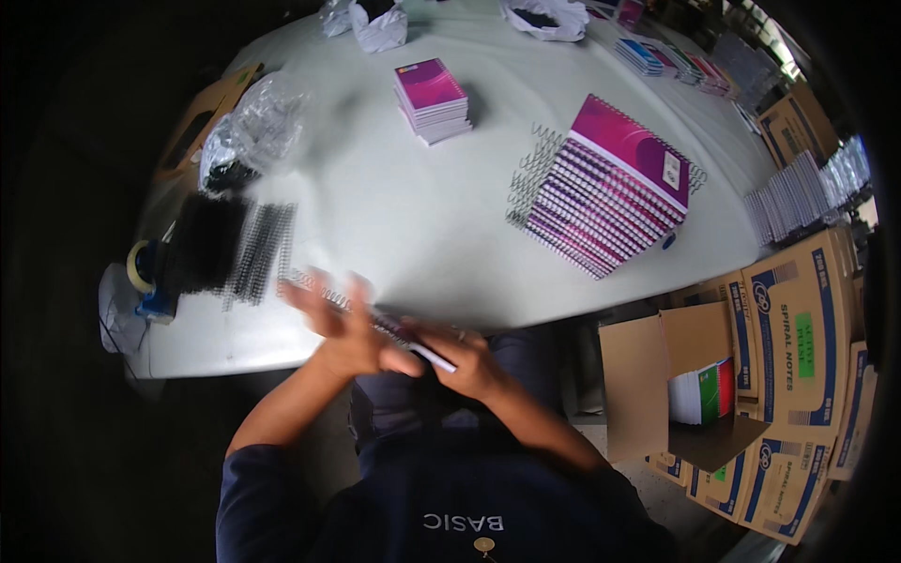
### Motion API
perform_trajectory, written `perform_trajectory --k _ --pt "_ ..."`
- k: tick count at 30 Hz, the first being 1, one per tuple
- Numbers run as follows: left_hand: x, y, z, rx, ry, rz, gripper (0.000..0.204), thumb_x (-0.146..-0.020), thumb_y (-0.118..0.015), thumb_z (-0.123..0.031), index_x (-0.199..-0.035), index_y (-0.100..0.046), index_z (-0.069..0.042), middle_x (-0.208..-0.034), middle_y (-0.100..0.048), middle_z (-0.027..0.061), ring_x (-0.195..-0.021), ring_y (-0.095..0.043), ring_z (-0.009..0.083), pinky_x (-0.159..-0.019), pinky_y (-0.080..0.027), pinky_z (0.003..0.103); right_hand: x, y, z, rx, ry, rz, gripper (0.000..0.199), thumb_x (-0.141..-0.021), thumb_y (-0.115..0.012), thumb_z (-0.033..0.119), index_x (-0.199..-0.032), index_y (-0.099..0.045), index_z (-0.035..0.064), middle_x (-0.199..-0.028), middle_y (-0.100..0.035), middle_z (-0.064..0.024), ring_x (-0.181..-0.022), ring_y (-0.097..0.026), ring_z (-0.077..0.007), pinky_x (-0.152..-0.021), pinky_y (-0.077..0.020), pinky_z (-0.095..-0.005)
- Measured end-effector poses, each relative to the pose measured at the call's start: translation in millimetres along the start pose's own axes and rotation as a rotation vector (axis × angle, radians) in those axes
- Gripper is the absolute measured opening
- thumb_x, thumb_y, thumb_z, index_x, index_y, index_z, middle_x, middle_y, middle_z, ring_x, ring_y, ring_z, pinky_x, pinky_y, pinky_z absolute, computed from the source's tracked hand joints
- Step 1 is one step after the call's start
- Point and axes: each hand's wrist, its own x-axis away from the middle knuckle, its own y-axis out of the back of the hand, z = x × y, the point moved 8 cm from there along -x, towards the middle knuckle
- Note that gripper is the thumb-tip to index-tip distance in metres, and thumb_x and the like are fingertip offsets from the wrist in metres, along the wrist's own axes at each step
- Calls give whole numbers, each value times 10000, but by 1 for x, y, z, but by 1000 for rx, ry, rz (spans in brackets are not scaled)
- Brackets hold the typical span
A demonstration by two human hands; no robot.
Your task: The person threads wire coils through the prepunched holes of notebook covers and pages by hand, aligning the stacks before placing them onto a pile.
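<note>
Over the table's near edge, my right hand (466, 360) grips a small notebook (435, 357), seen almost edge-on. A thin wire spiral coil (302, 279) runs along its bound edge and sticks out beyond it to the left. My left hand (345, 330) is smeared by motion, its fingers spread across the coil; whether it touches the coil I cannot tell. Left of it lie rows of dark spiral coils (263, 249). Farther off stands a stack of small purple notebooks (434, 98). To the right, a pile of spiral-bound purple notebooks (619, 178) has loose coils (533, 176) beside it.
The white table (375, 206) carries clear plastic bags (267, 117) and a tape dispenser (148, 280) at left. Several coloured notebooks (671, 61) lie at the far right. Cardboard boxes (793, 328) are stacked right of the table; an open box (638, 385) holds notebooks.
</note>
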Motion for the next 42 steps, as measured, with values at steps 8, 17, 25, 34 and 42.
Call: perform_trajectory --k 8,17,25,34,42 --pt "-18 10 -2 1 -58 -48 1016 -783 -325 -772 -1340 -333 77 -1392 -195 368 -1266 -260 514 -1036 -106 654 -8 0 4 -67 -52 19 536 -743 -614 -29 -1260 -528 88 -1156 -620 -111 -1038 -607 -297 -845 -519 -388" --pt "-24 5 -1 241 103 158 695 -740 -601 -611 -1163 -551 -62 -1227 -473 211 -1076 -497 394 -839 -390 480 -12 -4 -28 -133 -193 34 418 -790 -617 30 -1202 -548 56 -1064 -629 -184 -948 -618 -358 -774 -517 -403" --pt "-73 14 30 68 84 -152 592 -747 -565 -649 -934 -596 -89 -1042 -538 145 -962 -495 305 -808 -374 410 -25 -19 -31 -337 -295 165 434 -823 -591 47 -1251 -520 65 -1139 -614 -167 -1052 -601 -307 -842 -497 -378" --pt "20 -17 -38 263 -121 221 1115 -693 -360 -844 -1441 -208 -30 -1425 -177 365 -1341 -110 538 -1008 -112 685 -18 -15 -33 -314 -352 155 474 -824 -581 75 -1290 -497 95 -1111 -635 -156 -975 -641 -302 -821 -509 -350" --pt "44 -40 -38 469 63 581 1124 -737 -408 -786 -1379 -208 115 -1375 -195 427 -1317 -109 573 -1025 36 664 -29 -15 -47 -214 -369 146 413 -834 -595 187 -1228 -534 80 -1016 -657 -170 -885 -658 -333 -767 -521 -395"
